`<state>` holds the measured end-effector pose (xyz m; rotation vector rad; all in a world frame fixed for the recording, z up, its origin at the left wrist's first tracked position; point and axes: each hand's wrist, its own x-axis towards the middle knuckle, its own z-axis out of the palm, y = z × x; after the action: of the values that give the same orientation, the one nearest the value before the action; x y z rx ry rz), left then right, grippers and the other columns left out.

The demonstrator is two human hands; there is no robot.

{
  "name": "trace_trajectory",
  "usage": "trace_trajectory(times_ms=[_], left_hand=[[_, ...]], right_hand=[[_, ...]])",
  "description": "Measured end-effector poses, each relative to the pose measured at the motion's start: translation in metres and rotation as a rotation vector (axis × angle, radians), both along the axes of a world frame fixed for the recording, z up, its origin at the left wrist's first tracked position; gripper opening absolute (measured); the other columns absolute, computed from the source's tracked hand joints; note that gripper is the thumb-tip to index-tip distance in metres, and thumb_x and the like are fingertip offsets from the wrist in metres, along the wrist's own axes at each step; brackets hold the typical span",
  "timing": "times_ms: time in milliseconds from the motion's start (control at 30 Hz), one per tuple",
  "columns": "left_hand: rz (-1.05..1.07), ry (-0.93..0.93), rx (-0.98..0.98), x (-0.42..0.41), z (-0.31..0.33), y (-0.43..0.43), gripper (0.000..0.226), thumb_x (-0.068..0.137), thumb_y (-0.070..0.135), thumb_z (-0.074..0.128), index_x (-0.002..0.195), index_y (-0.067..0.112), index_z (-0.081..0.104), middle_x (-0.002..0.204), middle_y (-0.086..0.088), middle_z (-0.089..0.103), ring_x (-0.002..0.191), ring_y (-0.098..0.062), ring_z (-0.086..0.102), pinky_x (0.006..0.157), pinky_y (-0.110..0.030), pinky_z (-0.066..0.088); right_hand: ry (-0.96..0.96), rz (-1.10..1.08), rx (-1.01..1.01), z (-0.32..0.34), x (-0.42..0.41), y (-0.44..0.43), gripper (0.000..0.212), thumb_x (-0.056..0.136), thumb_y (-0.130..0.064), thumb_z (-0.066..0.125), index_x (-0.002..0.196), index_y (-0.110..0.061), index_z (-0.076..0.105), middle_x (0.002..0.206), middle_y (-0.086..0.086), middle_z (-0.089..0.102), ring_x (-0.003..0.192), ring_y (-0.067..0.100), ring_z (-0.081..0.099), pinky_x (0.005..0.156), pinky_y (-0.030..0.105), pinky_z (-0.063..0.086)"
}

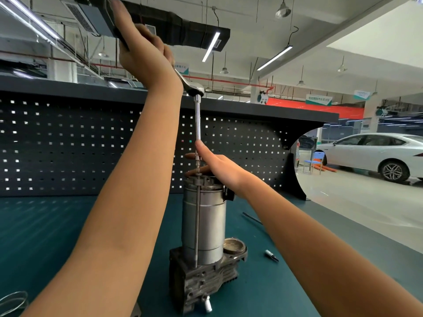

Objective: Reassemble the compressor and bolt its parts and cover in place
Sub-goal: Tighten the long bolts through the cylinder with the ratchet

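Observation:
The compressor (203, 227) stands upright on the green bench, a grey metal cylinder on a dark finned base. A long bolt (196, 225) runs down its side. Above it a ratchet wrench (191, 84) with a long extension bar (197, 121) points straight down into the bolt head at the cylinder's top. My left hand (142, 53) is raised high and grips the ratchet's black handle. My right hand (215, 164) reaches over the cylinder's top, thumb and fingers steadying the lower end of the extension bar.
A small bit (271, 255) and a thin rod (251, 218) lie on the bench (57, 225) to the right of the compressor. A wire coil (13, 303) sits at the bottom left. A dark pegboard (68, 143) backs the bench. A white car (375, 154) is parked far right.

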<state>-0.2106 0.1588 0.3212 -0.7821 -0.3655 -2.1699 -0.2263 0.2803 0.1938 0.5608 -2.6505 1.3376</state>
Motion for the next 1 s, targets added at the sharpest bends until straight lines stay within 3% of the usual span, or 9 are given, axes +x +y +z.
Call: trace_trajectory(times_ms=[167, 233, 300, 367, 467, 533, 667, 800, 1000], left_hand=[[-0.068, -0.021, -0.021, 0.000, -0.004, 0.000, 0.045, 0.101, 0.028, 0.039, 0.060, 0.010, 0.040, 0.042, -0.001, 0.026, 0.036, -0.014, 0.022, 0.041, -0.022, 0.018], [-0.062, -0.009, -0.040, -0.006, -0.001, -0.007, 0.042, 0.102, 0.019, 0.033, 0.062, 0.011, 0.040, 0.042, -0.002, 0.028, 0.033, -0.013, 0.025, 0.038, -0.021, 0.021], [0.098, -0.092, -0.133, -0.009, -0.003, -0.013, 0.037, 0.102, 0.005, 0.031, 0.066, 0.015, 0.036, 0.048, -0.002, 0.031, 0.035, -0.009, 0.029, 0.038, -0.024, 0.027], [0.094, -0.103, -0.166, -0.012, -0.007, -0.014, 0.041, 0.101, 0.003, 0.030, 0.062, 0.016, 0.035, 0.047, 0.000, 0.031, 0.036, -0.008, 0.030, 0.041, -0.024, 0.029], [-0.214, 0.029, -0.050, -0.008, -0.013, -0.014, 0.053, 0.102, 0.026, 0.030, 0.053, 0.010, 0.040, 0.039, 0.003, 0.028, 0.032, -0.011, 0.025, 0.038, -0.019, 0.022], [-0.285, 0.059, -0.036, -0.008, -0.016, -0.016, 0.057, 0.100, 0.038, 0.031, 0.050, 0.012, 0.040, 0.039, 0.004, 0.026, 0.033, -0.011, 0.024, 0.039, -0.019, 0.021], [-0.321, 0.059, -0.055, -0.006, -0.016, -0.015, 0.062, 0.099, 0.043, 0.032, 0.045, 0.014, 0.041, 0.038, 0.004, 0.026, 0.033, -0.010, 0.025, 0.038, -0.018, 0.023], [-0.277, 0.008, -0.072, -0.004, -0.015, -0.013, 0.057, 0.098, 0.042, 0.035, 0.049, 0.013, 0.041, 0.040, 0.003, 0.028, 0.034, -0.011, 0.027, 0.040, -0.021, 0.025], [-0.348, 0.017, -0.107, -0.007, -0.018, -0.024, 0.049, 0.096, 0.042, 0.034, 0.056, 0.013, 0.039, 0.040, 0.004, 0.027, 0.036, -0.012, 0.026, 0.042, -0.020, 0.026]], right_hand=[[0.006, -0.007, -0.014, 0.000, 0.002, 0.000, 0.076, 0.081, -0.078, 0.025, 0.139, -0.033, 0.044, 0.117, -0.005, 0.067, 0.117, 0.014, 0.050, 0.088, 0.027, 0.028], [0.003, 0.008, -0.039, 0.000, 0.004, 0.001, 0.071, 0.083, -0.076, 0.029, 0.138, -0.034, 0.045, 0.112, -0.005, 0.069, 0.105, 0.011, 0.055, 0.077, 0.020, 0.031], [0.000, 0.035, -0.067, 0.001, 0.005, 0.002, 0.064, 0.084, -0.073, 0.032, 0.135, -0.036, 0.047, 0.110, -0.004, 0.070, 0.105, 0.010, 0.057, 0.074, 0.018, 0.032], [0.004, 0.058, -0.079, 0.001, 0.006, 0.003, 0.057, 0.086, -0.070, 0.033, 0.130, -0.039, 0.051, 0.111, -0.001, 0.069, 0.110, 0.013, 0.057, 0.081, 0.022, 0.033], [0.010, 0.096, -0.100, 0.001, 0.007, 0.004, 0.045, 0.088, -0.067, 0.033, 0.116, -0.041, 0.058, 0.110, 0.000, 0.070, 0.117, 0.015, 0.054, 0.103, 0.037, 0.031], [0.036, 0.127, -0.116, 0.001, 0.008, 0.005, 0.041, 0.091, -0.062, 0.034, 0.118, -0.040, 0.057, 0.108, -0.007, 0.071, 0.116, 0.008, 0.053, 0.107, 0.038, 0.028], [0.071, 0.188, -0.139, 0.002, 0.012, 0.008, 0.036, 0.093, -0.055, 0.037, 0.114, -0.037, 0.059, 0.103, -0.017, 0.071, 0.100, -0.013, 0.055, 0.086, 0.019, 0.037], [0.036, 0.248, -0.178, 0.000, 0.009, 0.012, 0.033, 0.096, -0.046, 0.041, 0.095, -0.027, 0.068, 0.087, -0.007, 0.074, 0.084, -0.001, 0.067, 0.074, 0.015, 0.051], [-0.018, 0.341, -0.294, -0.003, 0.004, 0.016, 0.027, 0.084, -0.039, 0.057, 0.077, -0.020, 0.074, 0.081, 0.001, 0.075, 0.076, 0.007, 0.069, 0.067, 0.016, 0.053]])
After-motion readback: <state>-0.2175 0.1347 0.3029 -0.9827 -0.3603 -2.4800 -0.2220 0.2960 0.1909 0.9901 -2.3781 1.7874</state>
